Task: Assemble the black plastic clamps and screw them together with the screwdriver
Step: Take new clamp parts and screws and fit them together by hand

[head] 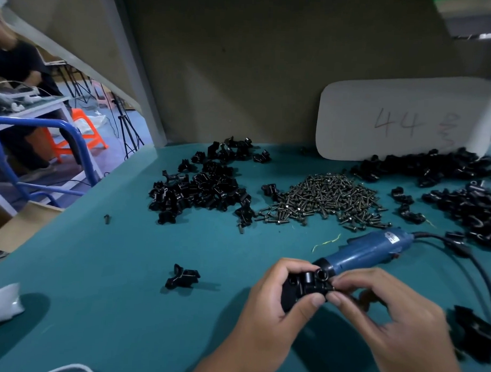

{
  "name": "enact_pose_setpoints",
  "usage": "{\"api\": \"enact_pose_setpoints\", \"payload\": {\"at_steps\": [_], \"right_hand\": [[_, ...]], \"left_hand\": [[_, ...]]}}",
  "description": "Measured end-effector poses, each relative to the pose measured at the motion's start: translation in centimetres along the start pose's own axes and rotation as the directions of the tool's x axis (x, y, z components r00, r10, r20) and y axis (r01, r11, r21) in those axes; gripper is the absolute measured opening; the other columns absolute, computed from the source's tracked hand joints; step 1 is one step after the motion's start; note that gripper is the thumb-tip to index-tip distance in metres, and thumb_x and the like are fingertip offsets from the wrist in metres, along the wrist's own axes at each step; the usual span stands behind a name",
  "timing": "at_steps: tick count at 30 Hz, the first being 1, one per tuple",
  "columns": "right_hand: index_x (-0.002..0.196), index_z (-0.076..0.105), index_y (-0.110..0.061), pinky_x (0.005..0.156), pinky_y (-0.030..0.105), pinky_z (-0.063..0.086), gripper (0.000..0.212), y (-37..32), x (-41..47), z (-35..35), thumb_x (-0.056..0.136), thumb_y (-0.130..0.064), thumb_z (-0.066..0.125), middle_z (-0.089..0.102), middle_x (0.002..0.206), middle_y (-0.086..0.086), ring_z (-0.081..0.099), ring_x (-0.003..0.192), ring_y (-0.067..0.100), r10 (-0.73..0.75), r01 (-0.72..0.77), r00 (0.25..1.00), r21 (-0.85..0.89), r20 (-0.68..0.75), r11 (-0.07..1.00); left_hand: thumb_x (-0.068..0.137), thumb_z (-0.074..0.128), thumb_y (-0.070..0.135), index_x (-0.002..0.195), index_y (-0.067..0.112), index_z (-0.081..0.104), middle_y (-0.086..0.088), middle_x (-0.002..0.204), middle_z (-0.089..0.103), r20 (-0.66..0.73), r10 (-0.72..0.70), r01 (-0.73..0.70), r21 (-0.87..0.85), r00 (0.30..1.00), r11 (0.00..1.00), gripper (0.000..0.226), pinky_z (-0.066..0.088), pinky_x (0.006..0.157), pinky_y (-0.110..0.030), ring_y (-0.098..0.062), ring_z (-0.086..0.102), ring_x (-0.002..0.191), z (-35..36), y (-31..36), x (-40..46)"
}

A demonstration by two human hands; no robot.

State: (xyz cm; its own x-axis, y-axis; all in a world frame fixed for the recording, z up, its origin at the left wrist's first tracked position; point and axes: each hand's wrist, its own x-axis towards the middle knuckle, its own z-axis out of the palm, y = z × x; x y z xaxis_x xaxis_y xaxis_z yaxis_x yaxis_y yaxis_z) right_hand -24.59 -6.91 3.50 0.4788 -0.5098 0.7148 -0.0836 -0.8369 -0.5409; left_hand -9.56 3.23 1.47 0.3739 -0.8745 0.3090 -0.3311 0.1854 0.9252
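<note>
A black plastic clamp point(307, 284) is held just above the teal counter point(125, 251), toward its near edge and right of centre. The left hand point(265, 311) curls round the clamp's left side, thumb pressed against its lower face. The right hand point(387, 310) pinches the clamp's right end between thumb and forefinger; it may also be holding a small screw there, but the spot is too dark and small to tell.

Just behind the hands lies a blue electric screwdriver point(370, 251), flat on the counter, its black nose close to the clamp and its cable point(464, 257) curving off toward the right edge. A single clamp part point(182, 277) lies alone to the left of the hands.

Further back, in the middle of the counter, sits a heap of screws point(327, 199). To its left is a pile of black clamp parts point(202, 187); more black parts point(434, 167) are piled toward the far right corner and along the right edge. A white card point(402, 119) marked "44" leans against the brown back wall point(243, 60). A white object point(1, 302) lies at the counter's left edge.
</note>
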Motion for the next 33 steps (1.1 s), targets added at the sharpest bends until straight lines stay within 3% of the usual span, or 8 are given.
{"api": "enact_pose_setpoints", "payload": {"at_steps": [9, 16, 19, 22, 25, 28, 31, 33], "right_hand": [[0.087, 0.077, -0.025, 0.064, 0.016, 0.053, 0.018, -0.1, 0.0, 0.2, 0.084, -0.040, 0.067, 0.073, 0.091, -0.019, 0.068, 0.080, -0.004, -0.020, 0.020, 1.000, -0.002, -0.023, 1.000], [0.084, 0.077, -0.021, 0.066, 0.018, 0.052, 0.008, 0.1, 0.0, 0.3, 0.076, -0.019, 0.078, 0.073, 0.086, -0.018, 0.067, 0.078, -0.002, 0.021, -0.023, 0.998, -0.041, -0.054, 0.999], [0.085, 0.073, -0.031, 0.066, 0.010, 0.047, 0.005, -0.2, 0.0, 0.1, 0.082, -0.034, 0.075, 0.070, 0.082, -0.028, 0.066, 0.077, -0.006, 0.064, -0.064, 0.998, 0.011, -0.013, 0.998], [0.080, 0.071, -0.035, 0.064, 0.007, 0.044, 0.011, -0.2, -0.1, 0.1, 0.086, -0.041, 0.078, 0.070, 0.082, -0.025, 0.064, 0.074, -0.005, 0.155, -0.156, 0.987, 0.021, 0.038, 0.988], [0.071, 0.064, -0.032, 0.059, 0.013, 0.041, 0.021, 0.1, -0.5, 0.6, 0.085, -0.048, 0.062, 0.066, 0.069, -0.015, 0.060, 0.066, 0.005, 0.246, -0.249, 0.965, 0.022, 0.094, 0.968], [0.069, 0.054, -0.031, 0.057, 0.011, 0.035, 0.038, 0.5, -0.6, 0.8, 0.098, -0.056, 0.052, 0.057, 0.067, -0.008, 0.052, 0.062, 0.007, 0.234, -0.233, 0.961, -0.029, 0.145, 0.972], [0.085, 0.052, -0.037, 0.070, 0.009, 0.037, 0.026, 1.0, -0.5, 0.2, 0.101, -0.053, 0.038, 0.053, 0.083, -0.017, 0.053, 0.078, 0.000, 0.139, -0.119, 0.952, -0.089, 0.274, 0.989], [0.096, 0.047, -0.043, 0.079, 0.015, 0.038, 0.018, 1.5, -0.4, -0.4, 0.104, -0.052, 0.033, 0.048, 0.093, -0.024, 0.050, 0.090, 0.001, 0.091, -0.046, 0.921, -0.126, 0.380, 0.991]], "left_hand": [[0.091, 0.065, 0.048, 0.115, 0.044, 0.059, 0.016, 0.113, 0.065, -0.019, 0.005, -0.005, 0.008, 1.000, 1.000, 0.026, 0.051, 0.096, -0.042, -0.015, 0.064, 0.108, 0.0, 0.0, 0.1], [0.088, 0.062, 0.057, 0.116, 0.049, 0.056, 0.021, 0.109, 0.064, -0.015, -0.002, 0.003, 0.028, 1.000, 1.000, 0.030, 0.048, 0.088, -0.021, -0.008, 0.063, 0.104, 0.0, -0.2, 0.0], [0.089, 0.063, 0.051, 0.116, 0.047, 0.056, 0.020, 0.110, 0.064, -0.010, -0.003, 0.003, 0.018, 1.000, 1.000, 0.028, 0.046, 0.088, -0.018, -0.009, 0.063, 0.105, 0.2, -0.1, -0.1], [0.090, 0.063, 0.047, 0.117, 0.044, 0.056, 0.020, 0.111, 0.064, 0.004, -0.006, 0.006, 0.009, 1.000, 1.000, 0.028, 0.045, 0.091, -0.019, -0.010, 0.062, 0.108, 0.2, -0.3, -0.1], [0.092, 0.063, 0.048, 0.118, 0.043, 0.056, 0.017, 0.114, 0.063, 0.016, -0.003, 0.003, 0.017, 1.000, 1.000, 0.027, 0.046, 0.092, -0.023, -0.014, 0.061, 0.111, 0.3, -0.5, -0.2], [0.091, 0.064, 0.049, 0.116, 0.047, 0.057, 0.018, 0.112, 0.064, 0.015, -0.027, 0.027, -0.007, 1.000, 1.000, 0.027, 0.047, 0.093, -0.025, -0.012, 0.062, 0.109, 0.5, -0.4, -0.1], [0.090, 0.064, 0.052, 0.115, 0.047, 0.057, 0.017, 0.108, 0.064, 0.004, -0.048, 0.048, -0.011, 0.999, 0.999, 0.026, 0.050, 0.087, -0.024, -0.009, 0.063, 0.102, 0.4, -0.4, -0.1], [0.090, 0.063, 0.050, 0.115, 0.047, 0.056, 0.017, 0.108, 0.064, 0.009, -0.050, 0.050, -0.003, 0.999, 0.999, 0.026, 0.049, 0.083, -0.018, -0.007, 0.063, 0.099, 0.3, -0.2, -0.1]]}}
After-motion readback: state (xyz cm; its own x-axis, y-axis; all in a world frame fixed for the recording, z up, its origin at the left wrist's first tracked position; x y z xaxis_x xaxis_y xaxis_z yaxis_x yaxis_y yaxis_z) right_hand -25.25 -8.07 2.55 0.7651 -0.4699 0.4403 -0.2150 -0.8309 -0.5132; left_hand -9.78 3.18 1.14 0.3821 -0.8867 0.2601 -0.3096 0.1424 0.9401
